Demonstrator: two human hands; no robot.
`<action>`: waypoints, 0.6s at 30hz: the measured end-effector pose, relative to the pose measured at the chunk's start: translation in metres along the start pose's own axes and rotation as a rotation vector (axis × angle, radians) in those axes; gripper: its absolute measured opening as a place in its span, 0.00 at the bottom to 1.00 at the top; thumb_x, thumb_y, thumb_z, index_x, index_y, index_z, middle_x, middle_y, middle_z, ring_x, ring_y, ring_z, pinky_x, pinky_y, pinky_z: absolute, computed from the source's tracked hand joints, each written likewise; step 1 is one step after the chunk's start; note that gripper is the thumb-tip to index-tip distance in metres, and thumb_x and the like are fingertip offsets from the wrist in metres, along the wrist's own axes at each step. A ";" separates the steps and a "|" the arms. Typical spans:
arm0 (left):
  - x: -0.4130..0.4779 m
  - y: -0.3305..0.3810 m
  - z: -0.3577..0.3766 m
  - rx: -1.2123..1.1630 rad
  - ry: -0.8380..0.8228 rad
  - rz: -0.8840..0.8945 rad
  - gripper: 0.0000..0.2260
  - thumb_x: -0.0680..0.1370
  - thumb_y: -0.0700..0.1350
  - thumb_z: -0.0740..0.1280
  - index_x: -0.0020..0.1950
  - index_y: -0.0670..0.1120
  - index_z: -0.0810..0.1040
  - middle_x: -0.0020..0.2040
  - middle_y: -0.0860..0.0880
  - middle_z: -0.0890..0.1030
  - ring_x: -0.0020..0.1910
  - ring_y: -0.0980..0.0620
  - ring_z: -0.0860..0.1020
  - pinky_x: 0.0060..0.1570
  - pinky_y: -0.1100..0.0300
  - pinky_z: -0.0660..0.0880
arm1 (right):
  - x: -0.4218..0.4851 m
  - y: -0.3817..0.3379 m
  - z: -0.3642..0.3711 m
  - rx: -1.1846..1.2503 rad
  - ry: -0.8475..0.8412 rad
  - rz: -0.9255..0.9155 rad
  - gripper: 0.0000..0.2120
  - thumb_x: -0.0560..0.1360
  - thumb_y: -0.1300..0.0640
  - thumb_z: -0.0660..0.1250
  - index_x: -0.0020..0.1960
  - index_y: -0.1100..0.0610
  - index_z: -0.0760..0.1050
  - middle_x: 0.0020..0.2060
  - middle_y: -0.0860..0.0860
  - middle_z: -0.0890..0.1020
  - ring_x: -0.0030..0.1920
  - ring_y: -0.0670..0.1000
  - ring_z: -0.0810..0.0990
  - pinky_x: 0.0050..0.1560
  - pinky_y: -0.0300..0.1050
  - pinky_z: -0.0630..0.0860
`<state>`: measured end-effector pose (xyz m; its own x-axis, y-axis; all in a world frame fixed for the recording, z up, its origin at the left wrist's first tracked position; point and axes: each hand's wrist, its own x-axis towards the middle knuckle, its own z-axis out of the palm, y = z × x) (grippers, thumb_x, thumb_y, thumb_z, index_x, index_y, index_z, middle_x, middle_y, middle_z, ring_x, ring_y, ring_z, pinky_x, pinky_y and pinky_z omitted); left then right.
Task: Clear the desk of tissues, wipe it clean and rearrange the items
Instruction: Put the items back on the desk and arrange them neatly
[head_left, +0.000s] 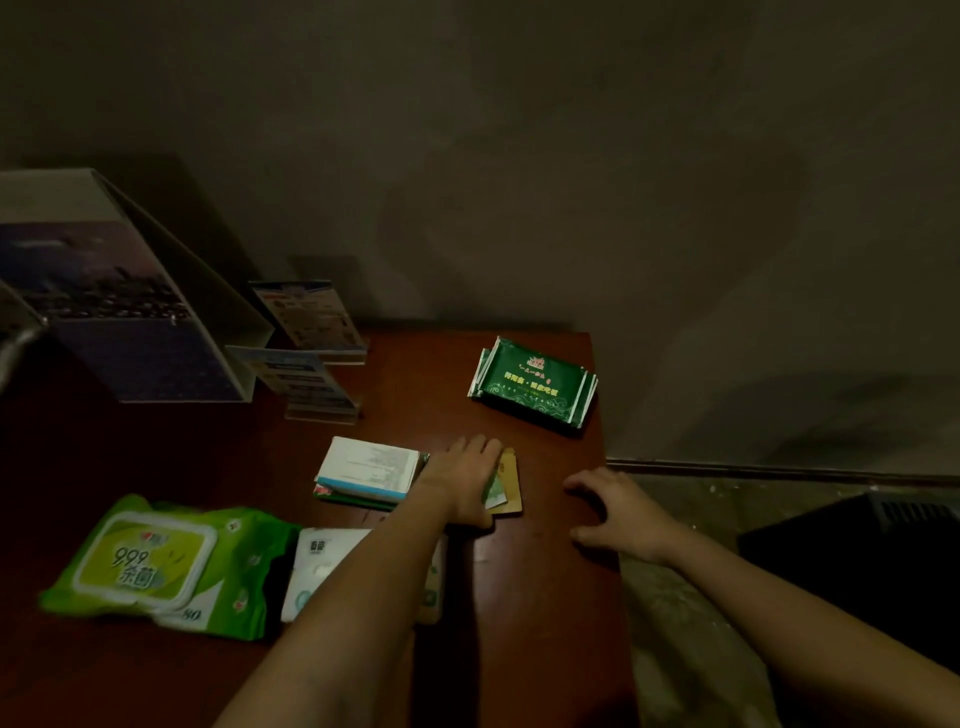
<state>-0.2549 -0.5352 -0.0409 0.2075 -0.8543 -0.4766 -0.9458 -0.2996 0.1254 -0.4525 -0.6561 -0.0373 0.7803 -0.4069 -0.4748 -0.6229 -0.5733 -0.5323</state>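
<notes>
Presses left grip (467, 483) flat on the cards (511, 491), long axis pointing away; rests right grip (618, 512), spread and empty, just right.

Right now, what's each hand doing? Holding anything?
Left hand: open, fingers flat on the tan card.
Right hand: open, holding nothing, fingers loosely curved at the desk edge.

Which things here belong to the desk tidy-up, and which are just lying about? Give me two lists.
Job in hand:
desk
cards under the left hand
stack of small boxes
dark green tissue packet
white tissue pack
green wet wipes pack

Lying about, as it looks:
standing calendar
far leaflet holder
near leaflet holder
dark object beside the desk
</notes>
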 end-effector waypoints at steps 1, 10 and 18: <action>0.000 -0.002 -0.001 0.014 0.012 -0.005 0.39 0.67 0.55 0.75 0.71 0.46 0.59 0.67 0.45 0.67 0.64 0.43 0.66 0.61 0.49 0.66 | 0.001 -0.001 0.000 -0.001 0.006 0.000 0.30 0.72 0.51 0.72 0.70 0.50 0.66 0.64 0.48 0.69 0.66 0.49 0.65 0.65 0.42 0.64; -0.004 -0.003 -0.010 -0.011 -0.054 -0.029 0.54 0.66 0.56 0.78 0.79 0.46 0.46 0.76 0.45 0.57 0.74 0.42 0.58 0.72 0.46 0.57 | -0.004 -0.014 -0.007 -0.039 0.008 0.007 0.29 0.72 0.51 0.72 0.70 0.50 0.65 0.65 0.48 0.69 0.66 0.48 0.65 0.66 0.43 0.66; -0.035 0.006 -0.033 -0.047 0.024 -0.058 0.47 0.68 0.55 0.77 0.78 0.46 0.53 0.73 0.45 0.62 0.72 0.44 0.61 0.72 0.48 0.59 | -0.026 -0.032 -0.023 -0.170 0.080 0.006 0.32 0.72 0.49 0.71 0.72 0.50 0.63 0.65 0.50 0.70 0.65 0.51 0.67 0.63 0.45 0.69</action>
<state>-0.2591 -0.5211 0.0055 0.2680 -0.8447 -0.4633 -0.9194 -0.3679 0.1391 -0.4515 -0.6437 0.0079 0.7825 -0.4624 -0.4169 -0.6148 -0.6797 -0.4001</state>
